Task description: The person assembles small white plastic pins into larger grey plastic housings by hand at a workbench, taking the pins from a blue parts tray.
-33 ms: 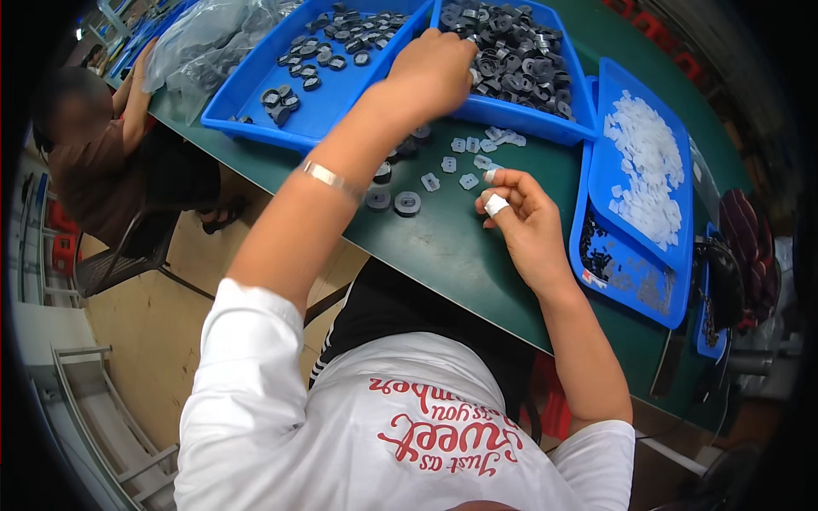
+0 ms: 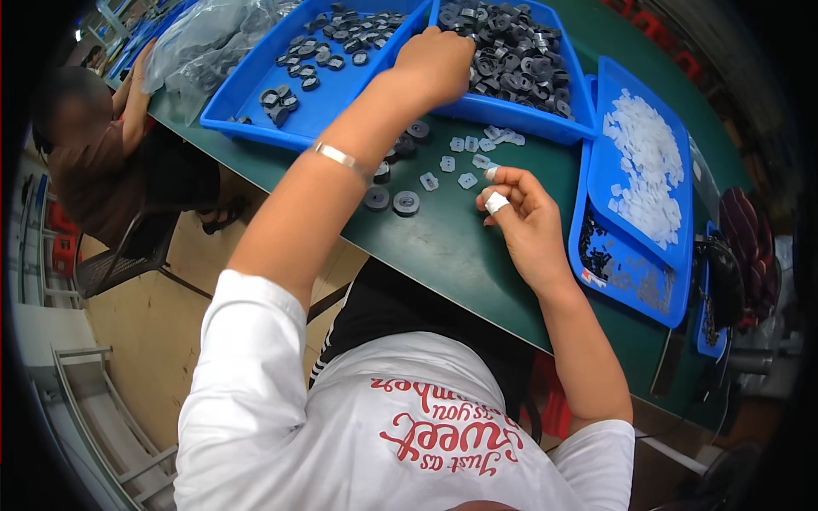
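My left hand (image 2: 436,66) reaches over the near left corner of a blue tray (image 2: 511,117) heaped with dark grey round parts (image 2: 521,61). Its fingertips are hidden behind the back of the hand, so its grip does not show. My right hand (image 2: 530,213) hovers low over the green table, with white tape on the thumb and index finger. Its fingers are curled in; anything held there is too small to make out. Beside its index fingertip lie several small translucent plates (image 2: 467,180). To their left sit several dark round parts (image 2: 406,203) near the table edge.
A second blue tray (image 2: 319,106) at left holds scattered round parts. On the right, a blue tray of white pieces (image 2: 643,166) rests on another blue tray (image 2: 630,294) with small black parts. A plastic bag (image 2: 209,51) and a seated person (image 2: 94,162) are at far left.
My left hand has shifted slightly left and toward me, and its forearm has swung a little to the right. My right hand stays almost in place.
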The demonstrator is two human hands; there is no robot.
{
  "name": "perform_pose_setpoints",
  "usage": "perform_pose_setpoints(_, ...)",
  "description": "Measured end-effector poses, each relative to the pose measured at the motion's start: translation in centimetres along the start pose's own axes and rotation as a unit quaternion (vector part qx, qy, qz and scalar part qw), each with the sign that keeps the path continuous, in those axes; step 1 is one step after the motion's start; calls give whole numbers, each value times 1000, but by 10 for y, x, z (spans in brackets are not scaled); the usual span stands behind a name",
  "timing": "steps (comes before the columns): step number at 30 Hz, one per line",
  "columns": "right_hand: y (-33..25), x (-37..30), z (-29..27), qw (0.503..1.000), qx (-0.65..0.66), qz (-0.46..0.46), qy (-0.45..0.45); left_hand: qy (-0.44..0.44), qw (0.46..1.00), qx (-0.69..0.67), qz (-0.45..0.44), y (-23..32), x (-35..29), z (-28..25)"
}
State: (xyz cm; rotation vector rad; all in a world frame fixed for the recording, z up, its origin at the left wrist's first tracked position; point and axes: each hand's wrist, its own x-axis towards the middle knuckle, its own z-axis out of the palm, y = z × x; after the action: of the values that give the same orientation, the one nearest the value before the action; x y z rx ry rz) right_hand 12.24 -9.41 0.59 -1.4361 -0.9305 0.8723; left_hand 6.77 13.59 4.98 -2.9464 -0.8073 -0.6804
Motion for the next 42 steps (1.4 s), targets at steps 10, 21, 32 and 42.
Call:
perform_pose_setpoints(10, 6, 7, 0, 829, -470, -300, 38, -50, 998, 14, 47, 4, 23, 16)
perform_pose_setpoints(21, 8, 0, 1, 870, -423, -255, 20, 3, 994, -43, 103, -10, 11, 14)
perform_pose_setpoints(32, -4, -3, 0, 969, -189, -150, 59, -69, 987, 75, 125, -9, 29, 9)
perform_pose_setpoints(42, 1, 3, -5, 996, -39, -72, 44, -52, 989, 2, 136, -22, 26, 18)
